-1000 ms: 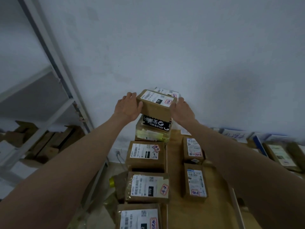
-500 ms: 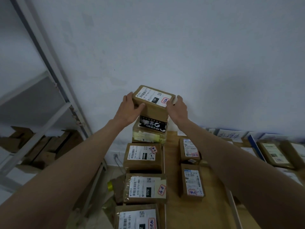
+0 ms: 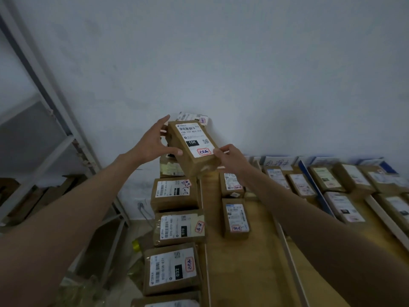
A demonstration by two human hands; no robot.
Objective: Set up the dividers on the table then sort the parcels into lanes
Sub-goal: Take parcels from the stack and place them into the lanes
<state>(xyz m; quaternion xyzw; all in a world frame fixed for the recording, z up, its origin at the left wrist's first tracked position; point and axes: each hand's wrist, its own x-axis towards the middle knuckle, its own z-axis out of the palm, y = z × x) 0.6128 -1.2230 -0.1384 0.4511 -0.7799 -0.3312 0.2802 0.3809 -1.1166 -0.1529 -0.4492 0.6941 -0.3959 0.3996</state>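
My hands (image 3: 152,144) (image 3: 232,157) grip a tilted brown cardboard parcel (image 3: 192,148) above the wooden surface (image 3: 261,262); a fingertip slip could drop it.

Bare table (image 3: 261,251) strip between the left parcel column (image 3: 177,227) and white divider (image 3: 292,258).

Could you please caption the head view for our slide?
Both hands, left hand and right hand, hold the 15H parcel above sorted lanes.

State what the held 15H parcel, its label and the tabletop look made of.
15H parcel: looks like matte brown corrugated cardboard, going by its folded, taped edges.
Label: white printed paper sticker, slightly glossy.
Tabletop: seems wood or plywood; yellow-tan, smooth, faint grain.
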